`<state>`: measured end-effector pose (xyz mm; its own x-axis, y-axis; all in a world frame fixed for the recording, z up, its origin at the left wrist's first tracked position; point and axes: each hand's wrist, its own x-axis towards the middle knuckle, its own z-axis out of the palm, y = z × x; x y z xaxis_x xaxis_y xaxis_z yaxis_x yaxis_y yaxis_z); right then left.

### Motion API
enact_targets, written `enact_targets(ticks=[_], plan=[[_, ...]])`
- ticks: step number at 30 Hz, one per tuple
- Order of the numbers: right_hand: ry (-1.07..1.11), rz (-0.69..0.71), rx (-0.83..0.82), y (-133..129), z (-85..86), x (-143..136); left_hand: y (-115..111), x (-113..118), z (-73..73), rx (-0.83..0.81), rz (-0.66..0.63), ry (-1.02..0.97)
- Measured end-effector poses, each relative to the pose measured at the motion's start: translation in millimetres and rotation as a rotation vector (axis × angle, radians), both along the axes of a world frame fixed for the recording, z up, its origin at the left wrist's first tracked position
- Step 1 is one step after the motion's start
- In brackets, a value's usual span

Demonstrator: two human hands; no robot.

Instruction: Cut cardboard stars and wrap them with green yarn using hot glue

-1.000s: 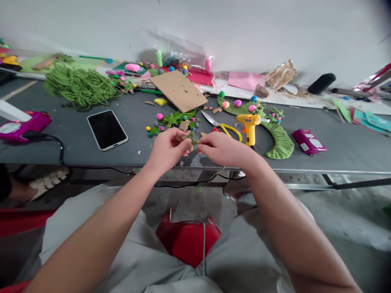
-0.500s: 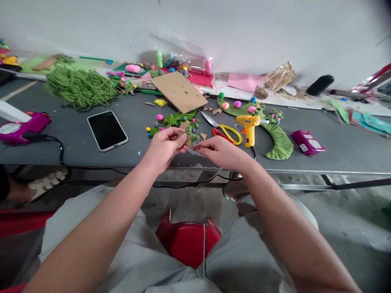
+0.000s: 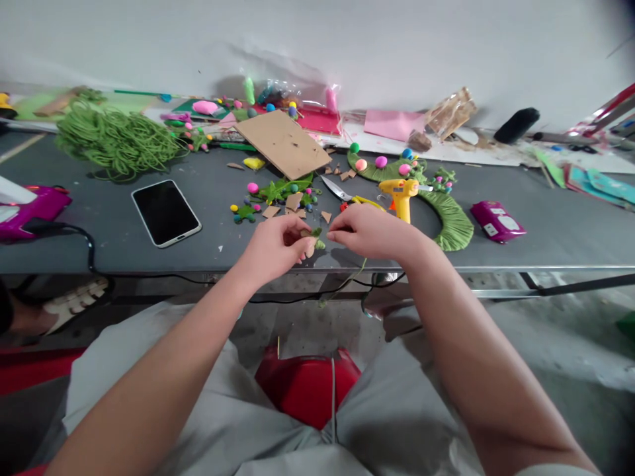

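My left hand [image 3: 280, 246] is closed on a small cardboard piece [image 3: 311, 246] partly wrapped in green yarn, held just above the table's front edge. To its right, my right hand [image 3: 370, 231] pinches thumb and fingers together on thin green yarn [image 3: 361, 270]; the strand trails from beneath the hand over the edge. Small green stars with coloured pompoms [image 3: 245, 211] and cardboard scraps [image 3: 294, 201] lie just beyond my hands. Scissors with red and yellow handles [image 3: 337, 190] are partly hidden behind my right hand, next to a yellow glue gun [image 3: 403, 198].
A green-wrapped ring [image 3: 454, 221] with pompoms lies behind the glue gun. At left are a phone [image 3: 166, 213] and a heap of green cord [image 3: 116, 139]. A cardboard sheet [image 3: 280, 142] lies farther back; a purple packet [image 3: 497, 221] sits at right. A black cable [image 3: 188, 276] hangs along the front edge.
My left hand has lowered slightly toward me with the cardboard piece. My right hand has drawn a little away from it, to the right, and the gap between the hands is wider.
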<state>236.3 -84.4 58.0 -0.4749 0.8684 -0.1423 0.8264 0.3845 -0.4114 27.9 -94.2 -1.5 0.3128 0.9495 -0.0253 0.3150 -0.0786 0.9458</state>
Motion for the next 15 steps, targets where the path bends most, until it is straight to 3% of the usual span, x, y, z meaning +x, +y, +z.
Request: enact_targets(ticks=[5,8,12,15], plan=[[0.004,0.007,-0.003,-9,2.8,-14,2,1,-4.1,0.101,0.088,-0.041],[-0.025,-0.040,0.087,-18,-0.4,-23,6,-1,-5.9,0.116,0.163,-0.153],[-0.200,-0.126,0.211,-35,-10.1,-40,8,-2,-3.4,0.054,0.252,-0.330],[-0.200,-0.176,0.239,-42,-19.3,-46,9,-2,0.5,-0.055,0.306,-0.485]])
